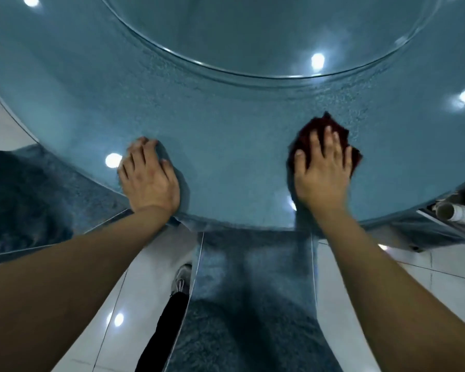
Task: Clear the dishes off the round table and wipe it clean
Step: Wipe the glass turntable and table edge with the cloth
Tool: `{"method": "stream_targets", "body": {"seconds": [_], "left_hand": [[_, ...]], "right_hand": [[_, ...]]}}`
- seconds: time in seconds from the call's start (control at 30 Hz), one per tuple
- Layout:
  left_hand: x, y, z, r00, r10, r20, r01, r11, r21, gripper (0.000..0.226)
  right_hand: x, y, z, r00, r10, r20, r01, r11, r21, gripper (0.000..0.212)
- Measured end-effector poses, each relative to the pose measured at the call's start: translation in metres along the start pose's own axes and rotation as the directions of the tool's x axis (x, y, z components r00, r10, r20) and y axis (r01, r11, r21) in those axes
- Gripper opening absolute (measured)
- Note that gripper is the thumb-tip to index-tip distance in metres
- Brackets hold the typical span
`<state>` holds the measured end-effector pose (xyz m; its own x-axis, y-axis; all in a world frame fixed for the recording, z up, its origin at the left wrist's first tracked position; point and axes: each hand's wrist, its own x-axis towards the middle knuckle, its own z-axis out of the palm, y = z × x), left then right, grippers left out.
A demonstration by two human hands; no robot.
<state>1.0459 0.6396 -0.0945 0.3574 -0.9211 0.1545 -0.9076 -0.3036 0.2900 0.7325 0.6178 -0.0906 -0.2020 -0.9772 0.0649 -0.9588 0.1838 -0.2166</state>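
On the blue round desk [226, 146], ringed by a glass turntable [253, 36] at twelve o'clock, the left hand [148, 178] lies flat at nine while the right hand [324, 167] presses a crumpled dark-red cloth [314, 130] with flat fingers at three.

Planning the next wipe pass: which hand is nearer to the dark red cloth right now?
Right. The right hand presses flat on top of the dark red cloth on the round table. The left hand rests apart from it, at the table's near edge.
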Motion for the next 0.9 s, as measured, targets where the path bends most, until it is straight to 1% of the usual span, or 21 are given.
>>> {"method": "stream_targets", "body": {"seconds": [0.07, 0.13, 0.17, 0.2, 0.23, 0.3, 0.37, 0.4, 0.47, 0.53, 0.57, 0.6, 0.63, 0.67, 0.7, 0.77, 0.83, 0.9], "left_hand": [[0.0, 0.0, -0.002, 1.0, -0.004, 0.017, 0.004, 1.0, 0.017, 0.046], [0.0, 0.002, -0.005, 0.999, 0.025, 0.048, -0.027, 0.999, 0.042, 0.044], [0.003, 0.001, -0.007, 0.997, 0.055, 0.052, -0.058, 0.997, 0.057, 0.043], [0.007, -0.002, -0.01, 0.995, 0.09, 0.053, -0.093, 0.993, 0.069, 0.041], [0.011, -0.009, -0.012, 0.99, 0.129, 0.059, -0.134, 0.988, 0.072, 0.04], [0.019, -0.029, -0.017, 0.966, 0.248, 0.077, -0.251, 0.967, 0.036, 0.038], [0.029, -0.054, -0.022, 0.912, 0.401, 0.085, -0.398, 0.916, -0.044, 0.037], [0.033, -0.066, -0.024, 0.878, 0.47, 0.086, -0.463, 0.882, -0.088, 0.035], [0.04, -0.084, -0.026, 0.813, 0.579, 0.06, -0.564, 0.81, -0.159, 0.03], [0.048, -0.095, -0.028, 0.776, 0.631, 0.01, -0.615, 0.76, -0.21, 0.025], [0.054, -0.099, -0.029, 0.772, 0.635, -0.009, -0.621, 0.752, -0.22, 0.025], [0.062, -0.103, -0.03, 0.782, 0.623, -0.02, -0.611, 0.761, -0.219, 0.027], [0.071, -0.107, -0.031, 0.803, 0.596, -0.024, -0.587, 0.782, -0.21, 0.029], [0.084, -0.113, -0.032, 0.829, 0.559, -0.019, -0.551, 0.811, -0.197, 0.031], [0.1, -0.12, -0.033, 0.856, 0.517, -0.006, -0.509, 0.842, -0.178, 0.032], [0.136, -0.137, -0.035, 0.902, 0.432, 0.016, -0.427, 0.896, -0.118, 0.032], [0.171, -0.156, -0.034, 0.93, 0.366, 0.025, -0.364, 0.93, -0.049, 0.037], [0.19, -0.169, -0.031, 0.943, 0.328, 0.05, -0.328, 0.945, -0.018, 0.044]], "right_hand": [[0.053, 0.016, -0.009, 0.98, 0.19, 0.064, -0.191, 0.982, 0.005, 0.065], [0.086, 0.01, -0.014, 0.937, 0.332, 0.105, -0.335, 0.942, 0.016, 0.065], [0.095, -0.001, -0.011, 0.926, 0.364, 0.096, -0.367, 0.93, 0.013, 0.065], [0.097, -0.018, -0.005, 0.928, 0.363, 0.085, -0.365, 0.931, 0.012, 0.065], [0.094, -0.042, 0.002, 0.942, 0.327, 0.073, -0.328, 0.945, 0.011, 0.064], [0.078, -0.104, 0.018, 0.984, 0.176, 0.031, -0.176, 0.984, 0.007, 0.064], [0.058, -0.175, 0.033, 1.0, 0.007, 0.017, -0.007, 1.0, 0.018, 0.063], [0.049, -0.209, 0.04, 0.996, -0.088, 0.022, 0.087, 0.996, 0.033, 0.062], [0.036, -0.255, 0.049, 0.959, -0.275, 0.064, 0.271, 0.96, 0.066, 0.062], [0.032, -0.259, 0.053, 0.898, -0.422, 0.125, 0.414, 0.906, 0.086, 0.061], [0.036, -0.248, 0.051, 0.88, -0.455, 0.135, 0.446, 0.89, 0.093, 0.061], [0.043, -0.232, 0.05, 0.89, -0.439, 0.128, 0.43, 0.898, 0.09, 0.061], [0.051, -0.212, 0.047, 0.925, -0.365, 0.109, 0.359, 0.931, 0.073, 0.063], [0.06, -0.191, 0.044, 0.964, -0.252, 0.088, 0.249, 0.967, 0.047, 0.065], [0.068, -0.171, 0.041, 0.987, -0.143, 0.067, 0.142, 0.99, 0.028, 0.068], [0.078, -0.146, 0.036, 0.999, -0.006, 0.043, 0.006, 1.0, 0.009, 0.071], [0.081, -0.152, 0.037, 0.993, 0.111, 0.035, -0.111, 0.994, 0.006, 0.07], [0.081, -0.187, 0.042, 0.976, 0.215, 0.015, -0.215, 0.976, 0.006, 0.07]]}}
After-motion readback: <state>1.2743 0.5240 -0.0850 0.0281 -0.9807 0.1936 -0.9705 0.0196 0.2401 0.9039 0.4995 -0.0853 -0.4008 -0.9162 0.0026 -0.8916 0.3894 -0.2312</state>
